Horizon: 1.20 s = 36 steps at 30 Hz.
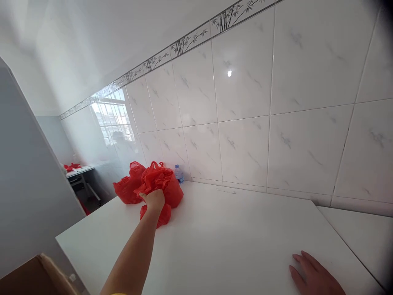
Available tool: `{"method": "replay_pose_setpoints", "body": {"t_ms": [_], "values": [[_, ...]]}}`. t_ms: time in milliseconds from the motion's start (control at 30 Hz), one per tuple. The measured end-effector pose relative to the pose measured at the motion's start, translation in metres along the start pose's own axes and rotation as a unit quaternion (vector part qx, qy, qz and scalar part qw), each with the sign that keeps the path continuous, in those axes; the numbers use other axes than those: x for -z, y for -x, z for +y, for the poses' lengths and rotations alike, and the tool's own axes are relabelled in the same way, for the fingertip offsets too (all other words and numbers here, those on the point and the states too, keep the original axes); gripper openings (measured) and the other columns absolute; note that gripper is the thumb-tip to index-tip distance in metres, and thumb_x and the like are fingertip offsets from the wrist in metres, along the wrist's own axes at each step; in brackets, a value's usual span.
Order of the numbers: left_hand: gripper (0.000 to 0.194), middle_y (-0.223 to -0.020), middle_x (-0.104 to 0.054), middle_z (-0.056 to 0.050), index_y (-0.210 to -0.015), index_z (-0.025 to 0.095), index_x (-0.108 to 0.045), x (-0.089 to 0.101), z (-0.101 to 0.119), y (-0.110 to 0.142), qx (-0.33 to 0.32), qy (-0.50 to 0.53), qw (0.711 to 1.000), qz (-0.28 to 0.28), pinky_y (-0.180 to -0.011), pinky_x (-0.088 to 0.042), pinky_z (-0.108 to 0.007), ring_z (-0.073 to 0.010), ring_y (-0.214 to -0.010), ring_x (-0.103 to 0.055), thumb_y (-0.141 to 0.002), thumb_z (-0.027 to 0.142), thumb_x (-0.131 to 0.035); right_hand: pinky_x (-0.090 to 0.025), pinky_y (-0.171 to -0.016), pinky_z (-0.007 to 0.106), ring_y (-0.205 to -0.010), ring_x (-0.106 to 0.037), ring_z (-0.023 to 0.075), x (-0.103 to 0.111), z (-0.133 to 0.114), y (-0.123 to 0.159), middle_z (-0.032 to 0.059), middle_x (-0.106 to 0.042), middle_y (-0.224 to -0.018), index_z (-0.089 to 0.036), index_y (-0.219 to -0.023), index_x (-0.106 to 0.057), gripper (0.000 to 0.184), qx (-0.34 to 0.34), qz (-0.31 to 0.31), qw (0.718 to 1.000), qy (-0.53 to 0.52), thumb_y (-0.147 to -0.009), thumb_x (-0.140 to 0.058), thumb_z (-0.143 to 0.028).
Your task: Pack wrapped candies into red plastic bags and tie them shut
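The bare right hand (316,274) is resting palm down near the desk's right edge, with its fingers loosely spread, and is holding nothing visible. The glossy white flat-topped desk (239,233) is carrying the items below; its smooth finish is probably offering little friction, so light loads are liable to slide. A brown cardboard box (30,274) is showing beyond the front left corner.

A crumpled red plastic bundle (164,217) is lying below the left hand; whether it is belonging to the bag above cannot be told. If separate, it could be dragged along.

The bare left hand (155,199) is touching a bulky, thin-film red plastic bag (172,190) towards the back left corner. The film is hiding the fingers; how far they are closing, and whether they are gripping, cannot be told. Caution: a pull on a single fold is risking a tear or an uneven tilt.

A second rounded red plastic bag (127,191) is sitting beside it at the left edge. Tangled film or a sideways push could be carrying it over that edge.

A clear plastic bottle with a blue cap (179,175) is standing behind the bulky bag, near the back edge. A backward swing is risking a knock.
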<state>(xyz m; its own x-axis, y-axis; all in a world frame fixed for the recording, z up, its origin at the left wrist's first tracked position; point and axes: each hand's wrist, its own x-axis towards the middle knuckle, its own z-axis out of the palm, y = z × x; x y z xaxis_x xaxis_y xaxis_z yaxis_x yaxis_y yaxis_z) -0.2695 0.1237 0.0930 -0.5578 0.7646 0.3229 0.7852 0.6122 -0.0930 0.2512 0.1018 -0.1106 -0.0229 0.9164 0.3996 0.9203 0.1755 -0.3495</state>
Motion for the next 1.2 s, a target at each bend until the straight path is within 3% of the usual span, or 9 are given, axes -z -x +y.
{"method": "replay_pose_setpoints", "body": {"t_ms": [100, 233, 400, 600, 833, 1000, 1200], "values": [[0.028, -0.063, -0.065, -0.007, -0.076, 0.014, -0.065, 0.013, -0.015, 0.004, 0.005, -0.033, 0.999, 0.012, -0.095, -0.018, -0.065, -0.0266, -0.070, -0.063, -0.076, 0.004, -0.039, -0.048, -0.091, 0.043, -0.115, -0.052, 0.0292, 0.000, -0.003, 0.001, 0.0119, -0.059, -0.122, -0.016, -0.105, -0.066, 0.040, 0.010, 0.018, 1.000, -0.006, -0.080, -0.047, -0.040], [0.032, -0.062, -0.064, -0.005, -0.075, 0.013, -0.065, 0.032, -0.029, 0.009, -0.012, -0.074, 0.996, 0.042, -0.097, -0.012, -0.066, -0.0258, -0.068, -0.062, -0.075, 0.001, -0.036, -0.046, -0.092, 0.041, -0.116, -0.051, 0.0274, 0.004, -0.010, 0.001, 0.0113, -0.057, -0.123, -0.017, -0.106, -0.065, 0.038, 0.009, 0.017, 1.000, -0.012, -0.081, -0.044, -0.037], [0.034, -0.067, -0.065, -0.005, -0.077, 0.017, -0.066, 0.038, -0.027, 0.028, -0.052, -0.078, 0.993, 0.072, -0.098, -0.007, -0.066, -0.0257, -0.076, -0.060, -0.079, 0.004, -0.034, -0.044, -0.093, 0.039, -0.116, -0.050, 0.0250, 0.019, -0.022, 0.002, 0.0093, -0.056, -0.125, -0.018, -0.104, -0.064, 0.037, -0.021, 0.006, 1.000, -0.021, -0.082, -0.040, -0.036], [0.032, -0.090, -0.066, -0.011, -0.083, 0.018, -0.066, 0.026, -0.008, 0.059, -0.043, -0.033, 0.996, 0.071, -0.090, -0.022, -0.066, -0.0321, -0.094, -0.057, -0.078, 0.006, -0.036, -0.042, -0.093, 0.037, -0.118, -0.048, 0.0236, 0.033, -0.028, 0.005, 0.0074, -0.053, -0.127, -0.020, -0.103, -0.062, 0.036, -0.035, -0.010, 0.998, -0.046, -0.082, -0.038, -0.036], [0.022, -0.101, -0.063, -0.011, -0.090, 0.019, -0.062, 0.019, 0.021, 0.076, -0.084, 0.046, 0.993, 0.063, -0.080, -0.041, -0.042, -0.0268, -0.098, -0.056, -0.083, 0.019, -0.040, -0.043, -0.091, 0.038, -0.116, -0.049, 0.0238, 0.037, -0.028, 0.005, 0.0072, -0.054, -0.126, -0.020, -0.103, -0.063, 0.038, -0.038, -0.026, 0.998, -0.052, -0.081, -0.037, -0.037], [0.018, -0.095, -0.062, -0.008, -0.083, 0.018, -0.057, 0.024, 0.037, 0.085, -0.136, 0.115, 0.982, 0.063, -0.068, -0.042, -0.028, -0.0192, -0.085, -0.058, -0.084, 0.015, -0.039, -0.045, -0.089, 0.035, -0.115, -0.051, 0.0234, 0.036, -0.027, 0.004, 0.0067, -0.053, -0.127, -0.020, -0.103, -0.063, 0.038, -0.045, -0.035, 0.996, -0.064, -0.080, -0.039, -0.038], [0.016, -0.081, -0.057, -0.003, -0.071, 0.018, -0.051, 0.037, 0.068, 0.105, -0.239, 0.174, 0.954, 0.052, -0.062, -0.038, -0.025, -0.0156, -0.075, -0.054, -0.078, 0.009, -0.039, -0.043, -0.091, 0.038, -0.116, -0.049, 0.0253, 0.035, -0.028, 0.004, 0.0085, -0.054, -0.126, -0.019, -0.102, -0.063, 0.037, -0.043, -0.016, 0.996, -0.071, -0.080, -0.039, -0.037]]}}
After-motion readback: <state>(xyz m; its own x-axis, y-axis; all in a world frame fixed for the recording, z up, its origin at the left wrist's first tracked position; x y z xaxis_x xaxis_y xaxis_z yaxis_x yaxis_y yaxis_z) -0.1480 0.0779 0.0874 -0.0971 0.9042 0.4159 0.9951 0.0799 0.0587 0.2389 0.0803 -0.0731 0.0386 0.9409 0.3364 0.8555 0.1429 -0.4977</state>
